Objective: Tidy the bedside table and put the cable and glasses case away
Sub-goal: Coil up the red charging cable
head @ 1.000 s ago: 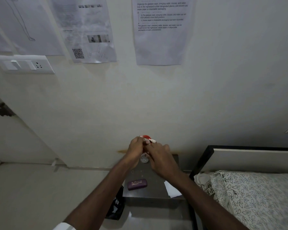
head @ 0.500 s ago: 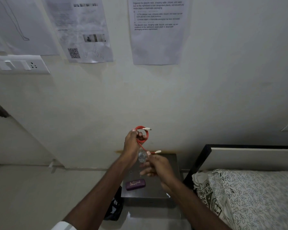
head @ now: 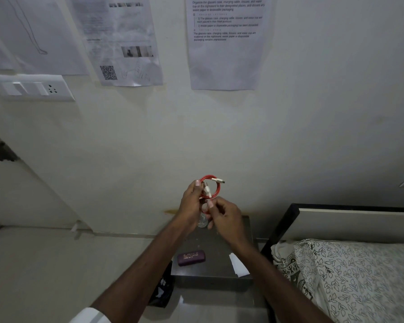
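Red cable [head: 210,188] sits coiled in my left hand [head: 193,207], clamped; my right hand [head: 224,216] pinches 1 plug end (nearly wound). Glasses case [head: 191,257] waits untouched on the bedside table [head: 219,266].

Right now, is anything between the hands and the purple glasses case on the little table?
Nothing visible blocks it. The glasses case lies bare on the bedside table, below the hands. But the left hand and right hand both hold the coiled red cable, so neither is free to take it yet.
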The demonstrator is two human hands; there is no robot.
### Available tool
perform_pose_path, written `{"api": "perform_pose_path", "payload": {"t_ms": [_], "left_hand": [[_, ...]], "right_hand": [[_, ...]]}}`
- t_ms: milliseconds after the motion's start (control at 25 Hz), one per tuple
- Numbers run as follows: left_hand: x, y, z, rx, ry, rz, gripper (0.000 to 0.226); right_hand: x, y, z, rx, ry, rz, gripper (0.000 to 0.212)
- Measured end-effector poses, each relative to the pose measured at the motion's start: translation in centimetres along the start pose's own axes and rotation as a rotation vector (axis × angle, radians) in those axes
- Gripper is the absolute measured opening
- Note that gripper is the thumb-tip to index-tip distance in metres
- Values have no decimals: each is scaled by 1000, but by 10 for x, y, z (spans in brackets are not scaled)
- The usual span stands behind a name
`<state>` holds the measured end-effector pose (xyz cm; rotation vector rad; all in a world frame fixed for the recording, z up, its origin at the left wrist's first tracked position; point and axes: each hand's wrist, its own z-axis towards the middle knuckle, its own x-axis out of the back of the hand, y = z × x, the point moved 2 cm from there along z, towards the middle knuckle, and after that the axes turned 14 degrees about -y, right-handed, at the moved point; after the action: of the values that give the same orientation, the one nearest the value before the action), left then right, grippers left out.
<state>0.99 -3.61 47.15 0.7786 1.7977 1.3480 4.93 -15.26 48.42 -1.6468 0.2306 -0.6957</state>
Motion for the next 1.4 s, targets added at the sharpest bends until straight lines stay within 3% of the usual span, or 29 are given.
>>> {"api": "perform_pose_path", "payload": {"t_ms": [80, 200, 400, 600, 720, 840, 1120, 1280, 1400], "left_hand": [[0, -5, -2, -7, -25, 29, 35], [2, -8, -3, -47, -23, 104, 40], [5, -3, -7, -81, -140, 83, 42], [1, 3, -12, -68, -177, -32, 32], [3, -6, -9, -69, -199, -48, 31], [3, -7, -9, -56, -212, -66, 32], [-10, -9, -17, -6, -409, -183, 32], [-2, -11, -17, -12, -362, -261, 37], [0, -9, -19, -33, -273, -454, 34]], "right_hand": [[-1, 3, 5, -130, -57, 104, 24], [6, 2, 10, -317, -51, 564, 29], [14, 6, 19, -277, 44, 789, 15], [16, 16, 20, -302, -169, 1076, 38], [23, 28, 22, -321, -192, 1077, 42], [28, 32, 25, -335, -177, 1089, 26], [32, 44, 37, -422, -38, 1332, 6], [35, 44, 40, -367, 130, 1269, 22], [34, 33, 38, -268, 125, 1242, 30]]}}
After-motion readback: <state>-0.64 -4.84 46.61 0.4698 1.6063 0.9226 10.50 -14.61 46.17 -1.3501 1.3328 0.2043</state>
